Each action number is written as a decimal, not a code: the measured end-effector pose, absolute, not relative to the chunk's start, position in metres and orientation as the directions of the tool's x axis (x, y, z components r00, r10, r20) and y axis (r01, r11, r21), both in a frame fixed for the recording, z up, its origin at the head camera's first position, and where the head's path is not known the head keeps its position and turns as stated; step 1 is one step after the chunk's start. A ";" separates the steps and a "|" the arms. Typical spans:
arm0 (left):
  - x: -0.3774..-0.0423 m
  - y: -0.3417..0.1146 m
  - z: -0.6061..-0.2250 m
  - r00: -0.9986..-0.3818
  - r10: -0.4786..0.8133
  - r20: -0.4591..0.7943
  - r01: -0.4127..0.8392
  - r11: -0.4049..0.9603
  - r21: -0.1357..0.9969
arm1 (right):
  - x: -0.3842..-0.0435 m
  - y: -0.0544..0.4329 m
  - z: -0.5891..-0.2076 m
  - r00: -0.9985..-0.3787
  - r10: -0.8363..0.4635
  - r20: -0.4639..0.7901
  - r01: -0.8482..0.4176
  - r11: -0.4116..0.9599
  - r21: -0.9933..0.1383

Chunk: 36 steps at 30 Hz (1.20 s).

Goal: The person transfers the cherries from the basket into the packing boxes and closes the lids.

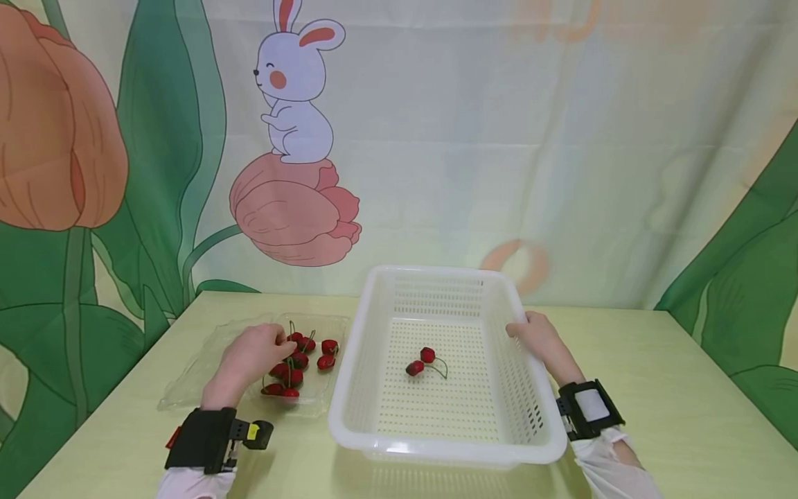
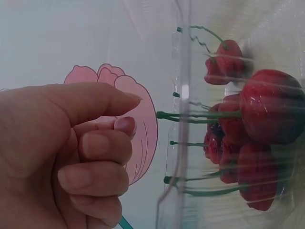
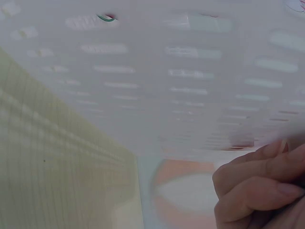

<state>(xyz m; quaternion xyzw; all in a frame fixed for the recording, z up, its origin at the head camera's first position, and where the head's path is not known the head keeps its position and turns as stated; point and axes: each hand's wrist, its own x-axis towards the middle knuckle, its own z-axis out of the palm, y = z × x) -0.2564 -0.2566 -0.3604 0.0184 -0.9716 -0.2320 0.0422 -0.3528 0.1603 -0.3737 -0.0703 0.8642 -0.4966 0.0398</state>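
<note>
My left hand (image 1: pixel 254 360) is over the clear plastic box (image 1: pixel 314 409) at the left, close to several red cherries (image 1: pixel 293 378) with green stems. In the left wrist view, the thumb and index fingertip of that hand (image 2: pixel 86 152) stand slightly apart with nothing between them, the other fingers bent. A cherry stem (image 2: pixel 200 114) points toward them from beyond the box wall. My right hand (image 1: pixel 541 343) grips the right rim of a white perforated plastic basket (image 1: pixel 542 454); in the right wrist view its bent fingers (image 3: pixel 248 188) are at the wall. Two cherries (image 1: pixel 416 368) lie inside the basket.
The box's clear lid (image 1: pixel 193 378) lies to the left, partly behind my left hand. Pale yellow-green table (image 1: pixel 648 374) extends on both sides. A hanging cloth (image 1: pixel 436 152) printed with a rabbit and tulips rises behind the table's back edge.
</note>
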 end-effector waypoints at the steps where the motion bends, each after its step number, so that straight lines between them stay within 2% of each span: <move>1: -0.256 -0.255 -0.360 -0.996 -0.055 0.072 -0.017 0.892 0.452 | -0.353 0.161 -0.373 -0.987 -0.159 0.003 -0.084 0.507 -0.858; 13: -0.251 -0.245 -0.353 -0.991 -0.009 0.135 0.050 0.901 0.432 | -0.356 0.160 -0.374 -0.989 -0.146 0.017 -0.092 0.529 -0.843; 21: -0.254 -0.240 -0.350 -0.992 0.002 0.125 0.055 0.904 0.425 | -0.358 0.162 -0.376 -0.990 -0.139 -0.002 -0.072 0.524 -0.849; 36: -0.264 -0.225 -0.308 -0.980 0.065 0.188 0.128 0.929 0.346 | -0.356 0.161 -0.374 -0.992 -0.129 0.005 -0.072 0.525 -0.848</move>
